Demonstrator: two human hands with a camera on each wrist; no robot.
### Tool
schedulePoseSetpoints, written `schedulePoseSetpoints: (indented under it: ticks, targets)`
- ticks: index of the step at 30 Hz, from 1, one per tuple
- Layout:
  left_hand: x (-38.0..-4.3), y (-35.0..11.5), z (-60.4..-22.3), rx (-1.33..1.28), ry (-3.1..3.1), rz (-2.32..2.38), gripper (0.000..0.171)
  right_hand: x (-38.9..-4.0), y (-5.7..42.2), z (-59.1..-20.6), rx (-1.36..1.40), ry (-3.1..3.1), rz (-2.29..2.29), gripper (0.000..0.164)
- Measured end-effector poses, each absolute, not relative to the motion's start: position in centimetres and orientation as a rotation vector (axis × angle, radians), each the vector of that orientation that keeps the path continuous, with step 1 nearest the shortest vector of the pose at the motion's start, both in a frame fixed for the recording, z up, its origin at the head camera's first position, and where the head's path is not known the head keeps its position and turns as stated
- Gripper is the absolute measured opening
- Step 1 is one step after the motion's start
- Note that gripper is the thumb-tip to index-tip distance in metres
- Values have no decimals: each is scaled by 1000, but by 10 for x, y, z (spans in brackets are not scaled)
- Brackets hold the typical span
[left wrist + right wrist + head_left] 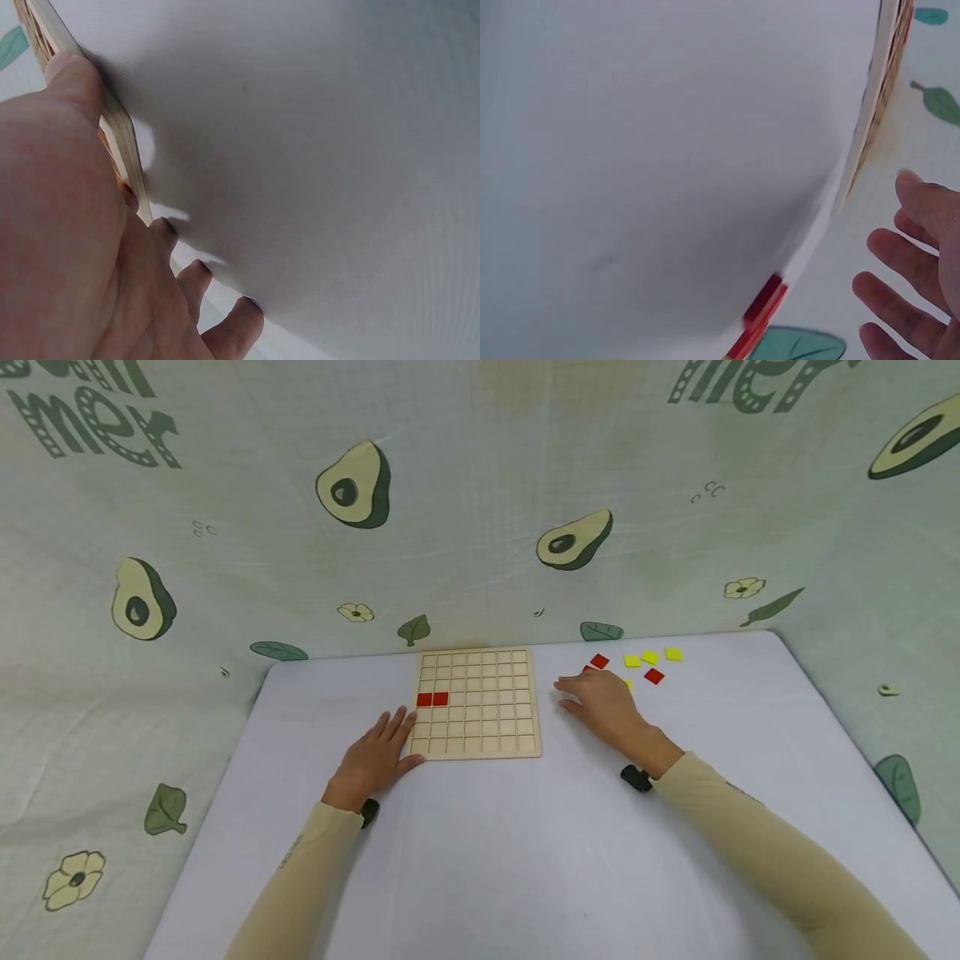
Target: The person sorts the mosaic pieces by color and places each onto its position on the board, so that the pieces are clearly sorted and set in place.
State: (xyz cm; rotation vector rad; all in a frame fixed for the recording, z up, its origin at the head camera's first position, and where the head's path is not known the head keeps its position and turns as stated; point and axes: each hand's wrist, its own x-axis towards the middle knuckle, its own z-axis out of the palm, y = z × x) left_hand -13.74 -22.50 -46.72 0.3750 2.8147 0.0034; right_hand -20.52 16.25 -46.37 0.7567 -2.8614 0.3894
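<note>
A square wooden grid board [480, 727] lies flat at the far middle of the table. Two red square tiles [440, 699] sit side by side in cells at its left edge. My left hand [372, 758] rests at the board's left side, fingers extended, thumb by the near left corner; in the left wrist view the thumb touches the board's edge [124, 142]. Right of the board, my right hand [603, 706] hovers beside loose red tiles [599, 661], partly covering one. Its fingers are loosely spread with nothing between them in the right wrist view, where red tiles [763, 301] show below.
Several yellow tiles [673, 653] and another red tile [654, 676] lie scattered at the far right of the white table [495, 860]. Behind stands a cloth backdrop [465, 552] printed with avocados and leaves. A small black device [636, 777] is worn under the right wrist.
</note>
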Motion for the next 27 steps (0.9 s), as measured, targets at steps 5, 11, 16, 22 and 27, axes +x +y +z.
schedulePoseSetpoints:
  ticks: [5,11,16,22,27]
  targets:
    - [-137,-225,-466,376,2812,4,82,-206,186,-470,704,-2880,386,40]
    - [-138,-225,-468,378,2812,16,82,-207,206,-474,688,-2858,390,37]
    - [-138,-226,-470,383,2813,25,83,-206,212,-474,692,-2857,383,34]
    - [-138,-226,-470,379,2810,35,83,-205,214,-474,711,-2887,376,32]
    - [-137,-226,-469,387,2816,58,82,-205,216,-475,718,-2899,367,31]
